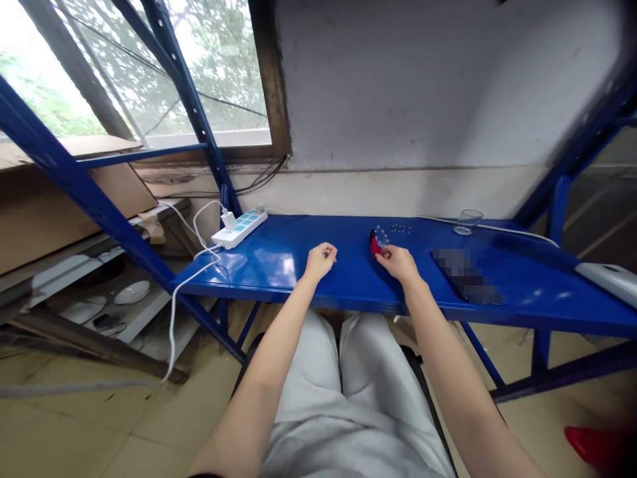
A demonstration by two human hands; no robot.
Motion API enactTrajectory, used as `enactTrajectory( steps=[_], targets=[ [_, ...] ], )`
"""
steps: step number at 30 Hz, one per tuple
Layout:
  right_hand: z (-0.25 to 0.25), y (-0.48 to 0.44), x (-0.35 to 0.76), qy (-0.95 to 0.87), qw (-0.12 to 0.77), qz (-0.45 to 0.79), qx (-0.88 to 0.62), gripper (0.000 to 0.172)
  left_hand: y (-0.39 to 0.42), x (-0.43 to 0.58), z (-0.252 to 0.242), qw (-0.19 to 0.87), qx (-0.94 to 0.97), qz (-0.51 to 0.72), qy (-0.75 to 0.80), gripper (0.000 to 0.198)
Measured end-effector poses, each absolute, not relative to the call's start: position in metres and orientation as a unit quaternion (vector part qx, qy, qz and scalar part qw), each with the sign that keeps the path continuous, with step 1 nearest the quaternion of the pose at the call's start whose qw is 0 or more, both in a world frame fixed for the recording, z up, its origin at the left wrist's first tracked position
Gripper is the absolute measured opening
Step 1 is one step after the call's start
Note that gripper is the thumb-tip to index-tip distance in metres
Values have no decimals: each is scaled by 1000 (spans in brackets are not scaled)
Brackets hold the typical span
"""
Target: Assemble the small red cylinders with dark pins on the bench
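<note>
My right hand [399, 261] is closed at the fingertips on a small red and black object [374, 243] at the middle of the blue table [271, 255]; its exact kind is too small to make out. Several small clear pieces [382, 234] lie just beyond those fingers. Behind them is a row of tiny pieces [401, 229]. To the left, my left hand [321, 259] hovers low by the table's front part, its fingers curled together. Whatever they may pinch is hidden from view.
A white power strip [239, 228] with a plug and cable stands at the left end. Right of my hands lie a dark flat object [462, 275], partly blurred, and a clear glass [468, 222]. A white device [610, 282] sits at the right edge. Blue posts [192, 99] rise beside the table.
</note>
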State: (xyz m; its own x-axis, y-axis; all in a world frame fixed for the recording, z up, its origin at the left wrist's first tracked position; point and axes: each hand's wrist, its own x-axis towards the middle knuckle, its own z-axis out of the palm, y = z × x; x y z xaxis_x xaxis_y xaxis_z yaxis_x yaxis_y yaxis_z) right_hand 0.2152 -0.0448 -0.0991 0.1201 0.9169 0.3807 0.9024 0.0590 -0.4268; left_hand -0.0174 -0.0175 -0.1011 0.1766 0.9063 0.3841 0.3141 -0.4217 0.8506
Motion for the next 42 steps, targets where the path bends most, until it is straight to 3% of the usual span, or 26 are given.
enactTrajectory(
  steps=[9, 24, 33, 38, 42],
  targets=[
    [-96, -45, 208, -670, 244, 11, -701, 19, -16, -16, -102, 325, 694, 465, 442, 18],
    [-89, -52, 214, -599, 233, 22, -766, 31, -16, -17, -101, 314, 701, 462, 443, 17],
    [-91, -50, 217, -587, 231, 11, -776, 33, -30, -5, -93, 158, 787, 423, 421, 18],
    [-88, -51, 216, -583, 217, 24, -782, 32, -32, 18, -83, 93, 862, 357, 348, 41],
    [-87, -52, 216, -587, 217, 30, -779, 31, -28, 43, -84, 43, 880, 323, 346, 48]
  ],
)
